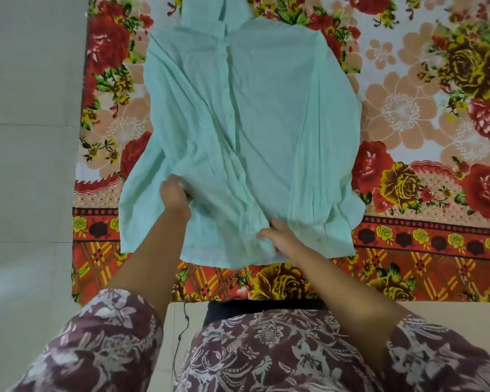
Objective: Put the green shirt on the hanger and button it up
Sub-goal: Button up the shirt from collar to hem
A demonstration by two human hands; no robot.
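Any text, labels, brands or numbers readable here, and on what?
None can be read.
green shirt: no tag, label or print shows.
floral bedsheet: flower pattern only, no letters or numbers.
patterned sleeves: flower print only, no text.

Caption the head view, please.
Left hand and right hand hold the shirt low down, flat on a floral sheet.
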